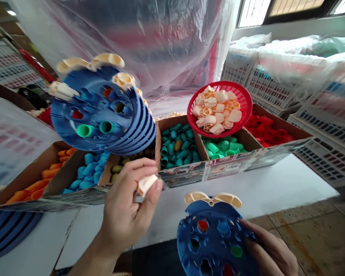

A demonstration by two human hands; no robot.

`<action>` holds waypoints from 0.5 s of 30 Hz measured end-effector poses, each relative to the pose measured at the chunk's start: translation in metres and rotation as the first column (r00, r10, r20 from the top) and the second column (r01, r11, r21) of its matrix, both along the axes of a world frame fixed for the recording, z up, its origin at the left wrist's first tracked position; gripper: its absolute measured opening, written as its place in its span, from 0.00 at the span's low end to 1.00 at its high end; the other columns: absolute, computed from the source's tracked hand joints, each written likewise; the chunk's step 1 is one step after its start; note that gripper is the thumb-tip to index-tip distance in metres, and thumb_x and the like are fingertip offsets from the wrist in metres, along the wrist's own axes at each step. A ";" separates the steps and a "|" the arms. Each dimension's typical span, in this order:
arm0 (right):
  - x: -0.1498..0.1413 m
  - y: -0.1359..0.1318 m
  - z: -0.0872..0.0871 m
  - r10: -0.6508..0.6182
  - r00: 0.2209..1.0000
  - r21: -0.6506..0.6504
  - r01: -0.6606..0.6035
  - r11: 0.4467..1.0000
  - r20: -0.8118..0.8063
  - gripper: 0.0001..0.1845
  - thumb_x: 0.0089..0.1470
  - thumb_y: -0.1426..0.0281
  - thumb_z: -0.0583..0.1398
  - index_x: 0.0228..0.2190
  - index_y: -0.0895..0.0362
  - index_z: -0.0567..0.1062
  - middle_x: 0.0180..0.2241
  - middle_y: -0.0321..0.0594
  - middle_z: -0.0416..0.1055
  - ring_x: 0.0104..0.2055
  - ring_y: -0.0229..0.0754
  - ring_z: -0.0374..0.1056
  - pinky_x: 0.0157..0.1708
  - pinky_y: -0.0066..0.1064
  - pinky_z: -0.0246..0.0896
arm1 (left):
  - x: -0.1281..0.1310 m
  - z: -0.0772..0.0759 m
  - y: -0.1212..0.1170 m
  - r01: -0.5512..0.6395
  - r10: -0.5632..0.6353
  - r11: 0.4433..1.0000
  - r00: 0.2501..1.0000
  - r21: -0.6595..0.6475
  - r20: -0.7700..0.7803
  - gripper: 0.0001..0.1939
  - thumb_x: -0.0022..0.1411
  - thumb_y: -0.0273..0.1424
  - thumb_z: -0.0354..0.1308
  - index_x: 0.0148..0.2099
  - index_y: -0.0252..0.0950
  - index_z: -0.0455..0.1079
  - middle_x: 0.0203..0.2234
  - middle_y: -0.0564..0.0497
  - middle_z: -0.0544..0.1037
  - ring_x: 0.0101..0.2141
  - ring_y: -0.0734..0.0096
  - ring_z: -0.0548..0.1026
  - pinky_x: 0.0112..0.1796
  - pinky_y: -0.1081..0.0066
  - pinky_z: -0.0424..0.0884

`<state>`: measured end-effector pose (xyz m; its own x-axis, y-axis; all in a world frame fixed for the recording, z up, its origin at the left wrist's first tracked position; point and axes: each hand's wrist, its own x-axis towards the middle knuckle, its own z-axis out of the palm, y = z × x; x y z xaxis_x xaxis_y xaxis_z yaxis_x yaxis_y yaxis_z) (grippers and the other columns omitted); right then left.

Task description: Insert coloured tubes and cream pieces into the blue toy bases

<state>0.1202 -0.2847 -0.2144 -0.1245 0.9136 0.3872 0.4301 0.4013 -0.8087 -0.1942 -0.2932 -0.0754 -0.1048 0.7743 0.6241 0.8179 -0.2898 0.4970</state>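
Nearest, the right hand (271,249) is clamped on the edge of a blue plastic disc (209,245), fingers curled round its rim. The disc tilts just in front of the edge of a white worktop (247,191), with a tiled floor (304,237) to the right. Its round holes show red, blue and green plugs, and a curled cream plastic piece (212,198) sits on its top rim.

The left hand (126,211) pinches a second cream plastic piece (147,185) between thumb and fingers, above the worktop.

Beyond, a tilted stack of blue discs (103,111) carries more cream pieces round its rims. Cardboard trays (172,124) line the worktop, filled by colour with orange, blue, olive, teal, green and red plastic tubes (178,147). A red plastic basket (220,103) of cream pieces rests on the trays. Farther back stand white plastic crates (276,84), clear plastic sheeting (132,46) and a window (293,11).
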 end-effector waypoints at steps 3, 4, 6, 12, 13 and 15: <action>-0.006 0.004 0.013 0.032 0.996 0.035 -0.029 0.999 -0.089 0.12 0.59 0.69 0.62 0.43 0.50 0.84 0.32 0.37 0.83 0.26 0.40 0.78 0.27 0.22 0.73 | 0.025 -0.010 -0.014 0.092 -0.105 0.987 0.990 -0.131 -0.090 0.21 0.68 0.22 0.58 0.61 0.43 0.69 0.53 0.45 0.71 0.48 0.67 0.76 0.44 0.71 0.76; -0.008 0.006 0.019 0.067 0.991 0.046 -0.062 0.997 -0.115 0.14 0.58 0.71 0.62 0.44 0.50 0.84 0.31 0.35 0.83 0.25 0.38 0.77 0.26 0.21 0.72 | 0.032 -0.015 -0.018 0.112 -0.127 0.978 0.989 -0.175 -0.077 0.22 0.69 0.23 0.57 0.63 0.42 0.67 0.52 0.45 0.72 0.46 0.68 0.77 0.43 0.73 0.76; -0.011 0.009 0.028 0.126 0.981 0.061 -0.118 0.991 -0.147 0.18 0.57 0.75 0.61 0.46 0.48 0.83 0.30 0.31 0.82 0.24 0.36 0.76 0.25 0.18 0.70 | 0.041 -0.026 -0.025 0.087 -0.091 0.969 0.996 -0.232 -0.005 0.21 0.70 0.25 0.58 0.63 0.40 0.65 0.47 0.47 0.77 0.41 0.71 0.79 0.39 0.75 0.76; -0.003 0.012 0.032 0.082 0.985 0.007 -0.082 0.997 -0.153 0.20 0.56 0.76 0.61 0.47 0.44 0.82 0.31 0.28 0.82 0.22 0.33 0.73 0.19 0.18 0.63 | 0.046 -0.042 -0.037 0.021 -0.019 0.981 1.000 -0.190 0.014 0.15 0.67 0.23 0.61 0.54 0.40 0.71 0.48 0.47 0.73 0.41 0.72 0.78 0.37 0.77 0.76; -0.002 0.012 0.031 0.078 0.984 0.001 -0.078 0.997 -0.158 0.20 0.56 0.76 0.61 0.46 0.44 0.82 0.31 0.28 0.82 0.22 0.33 0.74 0.19 0.18 0.63 | 0.047 -0.043 -0.038 0.039 -0.042 0.976 0.999 -0.214 -0.007 0.18 0.68 0.23 0.59 0.58 0.40 0.70 0.50 0.45 0.70 0.43 0.72 0.77 0.38 0.77 0.76; 0.000 0.012 0.029 0.077 0.981 0.000 -0.079 0.997 -0.178 0.20 0.57 0.76 0.61 0.47 0.43 0.82 0.32 0.28 0.82 0.25 0.33 0.75 0.21 0.18 0.64 | 0.050 -0.044 -0.039 0.059 -0.067 0.962 0.997 -0.267 -0.023 0.24 0.70 0.23 0.57 0.66 0.40 0.65 0.52 0.43 0.69 0.47 0.70 0.76 0.41 0.77 0.76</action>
